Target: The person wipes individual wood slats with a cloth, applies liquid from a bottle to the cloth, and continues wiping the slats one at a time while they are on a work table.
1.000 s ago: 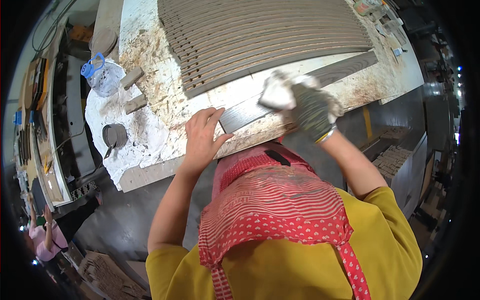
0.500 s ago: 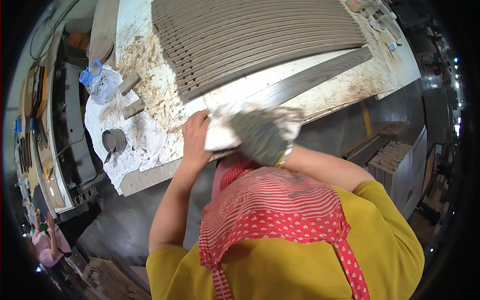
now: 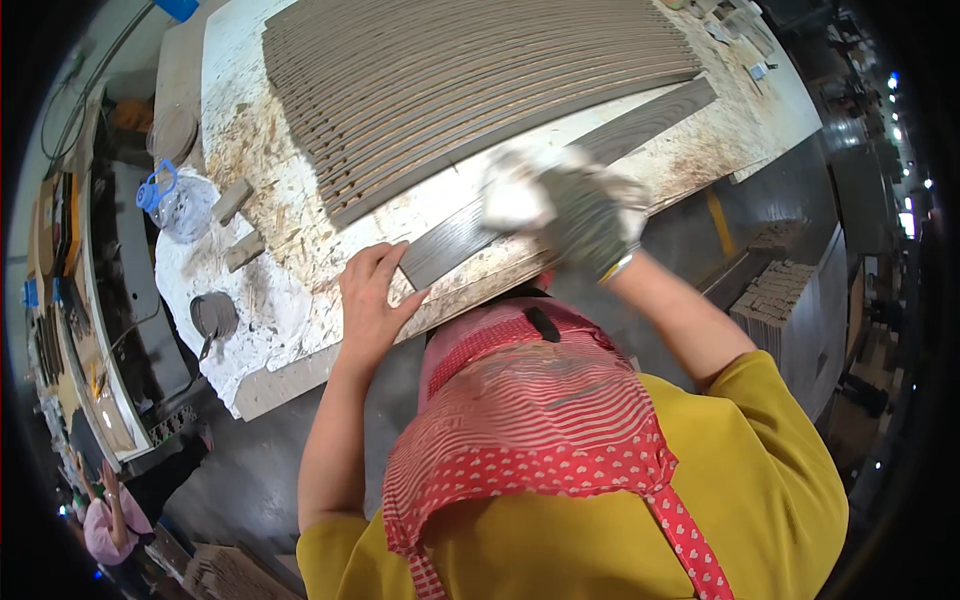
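Note:
A dark grey wood-grain board [image 3: 445,247] lies slantwise along the near edge of the worktable [image 3: 290,215]. My bare left hand [image 3: 370,305] rests at the board's left end, thumb and fingers apart on either side of its corner. Around a crumpled white cloth [image 3: 515,192] my right hand [image 3: 588,225] is closed, in a dark green glove smeared by motion. The cloth lies over the middle of the board and hides part of it. Beyond it, many similar grey strips [image 3: 480,100] sit side by side in a wide row.
On a stained white sheet [image 3: 270,305] at the left stand a small can of grey paint [image 3: 213,315], a clear jug with a blue handle [image 3: 183,205] and two small blocks [image 3: 240,225]. Stacked boards [image 3: 775,295] stand right, below the table. Another person [image 3: 108,525] is at far lower left.
My right hand and the cloth have moved rightward along the board, uncovering its left end. My left hand's thumb and fingers now show apart there. The whole view has shifted slightly.

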`<state>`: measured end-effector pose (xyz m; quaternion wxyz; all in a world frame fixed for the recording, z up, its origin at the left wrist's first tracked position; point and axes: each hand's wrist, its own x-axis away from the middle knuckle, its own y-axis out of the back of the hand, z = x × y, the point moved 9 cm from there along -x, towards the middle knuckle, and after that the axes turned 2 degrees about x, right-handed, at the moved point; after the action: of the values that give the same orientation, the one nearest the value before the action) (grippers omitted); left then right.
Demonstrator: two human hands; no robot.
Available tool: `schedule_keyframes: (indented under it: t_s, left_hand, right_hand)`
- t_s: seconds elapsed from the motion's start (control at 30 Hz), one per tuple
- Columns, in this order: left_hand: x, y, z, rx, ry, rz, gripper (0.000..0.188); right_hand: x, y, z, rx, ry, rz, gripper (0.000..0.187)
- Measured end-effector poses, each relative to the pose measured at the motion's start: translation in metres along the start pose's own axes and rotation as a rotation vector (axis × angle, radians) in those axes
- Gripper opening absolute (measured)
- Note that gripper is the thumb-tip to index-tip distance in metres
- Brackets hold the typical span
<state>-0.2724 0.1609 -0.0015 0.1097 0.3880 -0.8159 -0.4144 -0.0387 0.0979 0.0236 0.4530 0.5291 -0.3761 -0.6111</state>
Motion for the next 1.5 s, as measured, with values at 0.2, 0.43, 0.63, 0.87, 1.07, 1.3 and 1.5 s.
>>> schedule_keyframes:
  t_s: [0.2, 0.43, 0.63, 0.87, 1.07, 1.3, 1.5]
  left_hand:
    - [-0.008, -0.006, -0.003, -0.015, -0.039, 0.019, 0.06]
    - [0.0, -0.008, 0.008, 0.017, 0.011, 0.023, 0.062]
    - [-0.011, -0.006, -0.005, -0.026, 0.12, 0.153, 0.073]
    - [-0.104, -0.066, -0.123, -0.259, -0.009, 0.127, 0.082]
    - [-0.139, -0.15, -0.129, -0.448, 0.042, 0.247, 0.077]
    - [-0.146, -0.143, -0.126, -0.427, 0.016, 0.251, 0.074]
    - [-0.141, -0.129, -0.138, -0.381, -0.017, 0.335, 0.069]
  right_hand:
    - [0.016, 0.054, -0.153, -0.472, -0.485, 0.044, 0.032]
    - [-0.006, -0.044, 0.024, -0.194, 0.006, 0.121, 0.015]
    - [0.063, 0.064, -0.339, 0.145, -0.694, 0.063, 0.036]
    - [0.005, 0.071, -0.187, 0.042, -0.113, 0.017, 0.026]
    - [-0.014, 0.012, -0.209, 0.116, -0.177, 0.322, 0.021]
    - [0.082, 0.129, -0.555, 0.044, -0.986, 0.155, 0.034]
    - [0.07, 0.14, -0.438, -0.557, -0.641, -0.015, 0.045]
